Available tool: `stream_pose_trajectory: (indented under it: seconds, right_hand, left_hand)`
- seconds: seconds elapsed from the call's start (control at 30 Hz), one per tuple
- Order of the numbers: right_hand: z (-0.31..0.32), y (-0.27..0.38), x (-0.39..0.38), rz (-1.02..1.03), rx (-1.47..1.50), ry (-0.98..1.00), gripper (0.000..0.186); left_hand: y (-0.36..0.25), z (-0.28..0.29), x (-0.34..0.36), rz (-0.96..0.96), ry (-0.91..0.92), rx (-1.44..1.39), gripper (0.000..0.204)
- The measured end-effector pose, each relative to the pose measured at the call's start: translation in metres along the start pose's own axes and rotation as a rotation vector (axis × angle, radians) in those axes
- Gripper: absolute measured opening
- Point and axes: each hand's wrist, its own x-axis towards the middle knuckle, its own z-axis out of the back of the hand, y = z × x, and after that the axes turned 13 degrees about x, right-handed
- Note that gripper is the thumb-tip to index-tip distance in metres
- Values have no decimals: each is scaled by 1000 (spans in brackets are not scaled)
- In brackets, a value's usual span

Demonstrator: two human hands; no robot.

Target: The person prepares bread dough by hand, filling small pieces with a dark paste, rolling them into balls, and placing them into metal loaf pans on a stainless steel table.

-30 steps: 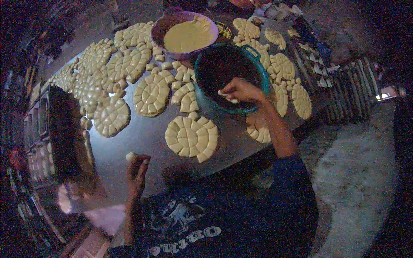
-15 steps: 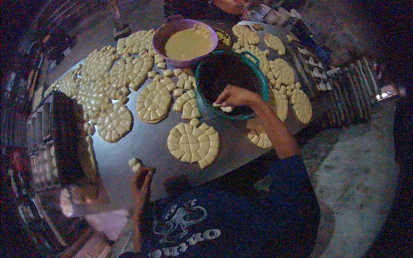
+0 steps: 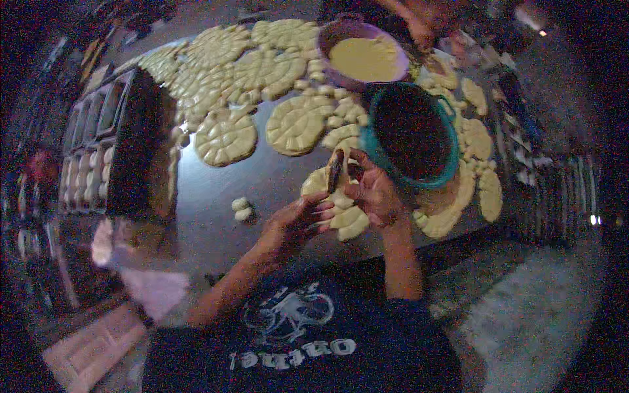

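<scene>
Both hands are together over a scored dough round (image 3: 348, 224). My right hand (image 3: 375, 193) has its fingers closed on a pale dough piece (image 3: 344, 152) with a dark brown streak of filling along it. My left hand (image 3: 295, 219) has its fingertips closed at the lower end of the same piece. Just beyond them stands a teal bucket (image 3: 443, 171) with dark contents. Two small dough balls (image 3: 242, 208) lie on the metal table (image 3: 209, 229), left of my hands.
Several scored dough rounds (image 3: 223, 139) spread over the table. A purple bowl (image 3: 367, 59) of yellow paste sits at the back, another person's arm (image 3: 409, 19) behind it. A dark rack (image 3: 92, 183) holding pans of dough stands at the left, metal bars (image 3: 550, 196) at the right.
My right hand has left the bucket's inside; my left hand has moved up and right to meet it on the filled piece. The two balls were left on the table. The view has shifted.
</scene>
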Motion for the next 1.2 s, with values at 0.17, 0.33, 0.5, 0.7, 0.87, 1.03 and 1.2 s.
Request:
stream_pose_trajectory:
  seconds: [0.17,0.33,0.5,0.7,0.87,1.03,1.2]
  right_hand:
    - [-51,-57,-3,-9,281,53,79]
    - [-73,-101,2,108,484,29,83]
    - [-74,-141,15,266,367,-47,63]
    - [-137,-109,6,769,-1187,112,38]
    - [-151,-109,0,742,-1344,234,41]
    - [-161,-109,3,662,-1257,239,56]
    - [-164,-125,-5,659,-1272,213,53]
  left_hand:
    - [0,31,-14,-113,17,-82,31]
    - [-17,61,-47,-28,-72,-164,31]
    - [-42,60,-63,-225,-230,-27,33]
    - [-56,82,-77,-351,-352,162,25]
    - [-75,84,-102,-377,-456,469,26]
    - [-71,94,-102,-339,-449,363,25]
    - [-65,92,-106,-288,-466,409,21]
